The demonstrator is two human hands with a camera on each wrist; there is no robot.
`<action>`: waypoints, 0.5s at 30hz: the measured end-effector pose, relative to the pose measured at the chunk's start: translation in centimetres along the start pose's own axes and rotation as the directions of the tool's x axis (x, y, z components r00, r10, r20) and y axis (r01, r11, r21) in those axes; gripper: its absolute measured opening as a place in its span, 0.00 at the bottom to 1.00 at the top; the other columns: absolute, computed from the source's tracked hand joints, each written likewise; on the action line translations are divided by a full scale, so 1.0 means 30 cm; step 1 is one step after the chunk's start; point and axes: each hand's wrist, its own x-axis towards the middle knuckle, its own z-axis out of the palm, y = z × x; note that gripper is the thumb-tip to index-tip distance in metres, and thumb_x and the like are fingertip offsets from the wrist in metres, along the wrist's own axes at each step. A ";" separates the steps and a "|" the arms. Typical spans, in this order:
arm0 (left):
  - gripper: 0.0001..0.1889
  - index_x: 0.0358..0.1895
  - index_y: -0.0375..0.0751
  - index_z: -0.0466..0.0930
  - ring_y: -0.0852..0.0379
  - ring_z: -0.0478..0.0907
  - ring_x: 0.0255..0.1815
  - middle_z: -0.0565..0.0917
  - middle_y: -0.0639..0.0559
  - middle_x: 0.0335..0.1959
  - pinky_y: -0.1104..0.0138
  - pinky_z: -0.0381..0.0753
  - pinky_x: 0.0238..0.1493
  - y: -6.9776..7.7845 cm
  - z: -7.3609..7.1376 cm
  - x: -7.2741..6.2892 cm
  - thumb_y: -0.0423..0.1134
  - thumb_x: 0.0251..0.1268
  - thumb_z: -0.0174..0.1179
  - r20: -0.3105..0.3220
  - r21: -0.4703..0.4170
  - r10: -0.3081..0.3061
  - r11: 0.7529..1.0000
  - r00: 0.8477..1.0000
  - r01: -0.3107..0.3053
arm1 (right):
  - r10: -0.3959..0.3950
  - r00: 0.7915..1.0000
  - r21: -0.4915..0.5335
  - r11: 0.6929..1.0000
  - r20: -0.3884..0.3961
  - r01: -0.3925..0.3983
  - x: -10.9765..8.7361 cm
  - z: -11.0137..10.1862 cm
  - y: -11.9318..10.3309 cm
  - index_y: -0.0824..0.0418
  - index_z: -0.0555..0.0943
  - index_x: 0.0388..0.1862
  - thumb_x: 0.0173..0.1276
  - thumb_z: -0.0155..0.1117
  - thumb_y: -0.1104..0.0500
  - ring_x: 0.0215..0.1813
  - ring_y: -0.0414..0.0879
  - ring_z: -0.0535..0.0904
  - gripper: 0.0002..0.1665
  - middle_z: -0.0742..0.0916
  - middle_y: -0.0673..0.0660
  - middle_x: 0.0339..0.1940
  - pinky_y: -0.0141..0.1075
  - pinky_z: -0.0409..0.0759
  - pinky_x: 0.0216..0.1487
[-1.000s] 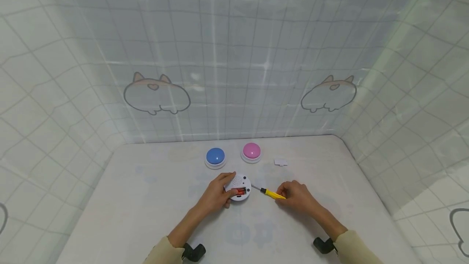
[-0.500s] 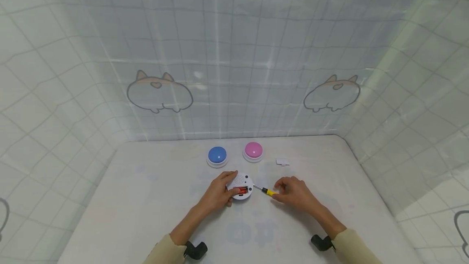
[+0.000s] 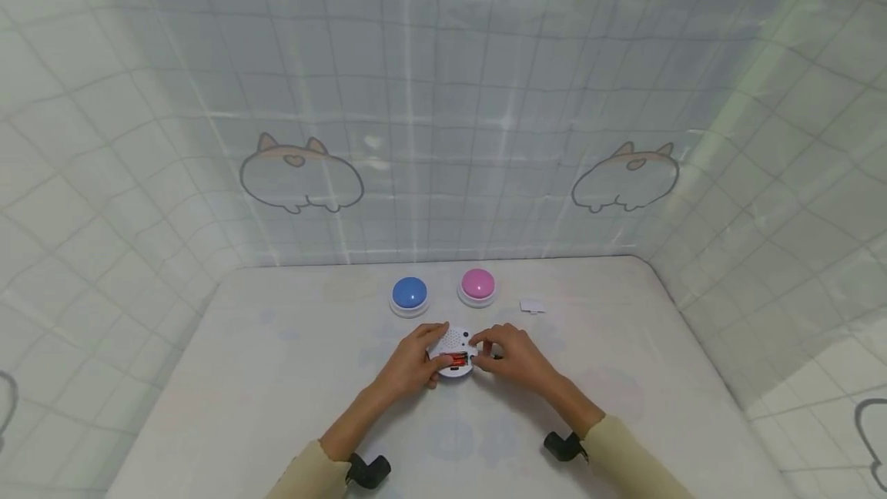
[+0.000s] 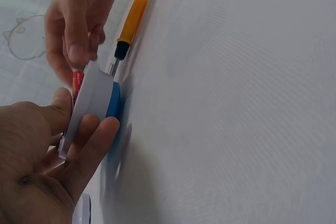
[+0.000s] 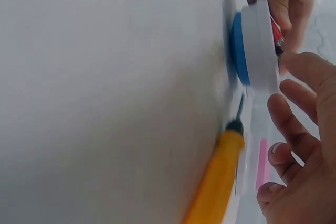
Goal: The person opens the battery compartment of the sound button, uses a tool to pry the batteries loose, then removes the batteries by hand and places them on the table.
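Observation:
My left hand grips a white round push button, turned upside down with its blue dome facing the table. Red batteries lie in its uncovered compartment, and my left thumb rests over them. At the right side of the push button is my right hand, its thumb and index finger reaching to the edge by the compartment's end. Below that hand a yellow screwdriver with a black collar lies on the table, its metal tip pointing at the push button. In the head view the right hand mostly hides it.
Behind the hands stand a blue push button and a pink push button, both dome up. A small white battery cover lies to their right. The white-covered table meets patterned sheets at its back and sides.
My right hand has let go of the yellow screwdriver, leaving it on the table, and moved left to the push button's edge. My left hand keeps its grip in the same place.

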 end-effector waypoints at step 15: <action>0.34 0.76 0.38 0.64 0.62 0.78 0.21 0.69 0.45 0.72 0.70 0.81 0.26 0.005 0.004 -0.006 0.41 0.69 0.65 -0.006 0.018 0.033 0.999 0.999 -0.033 | -0.063 0.997 -0.026 0.998 -0.037 0.062 0.014 0.027 -0.033 0.44 0.89 0.43 0.65 0.72 0.54 0.40 0.42 0.74 0.08 0.80 0.37 0.30 0.38 0.69 0.43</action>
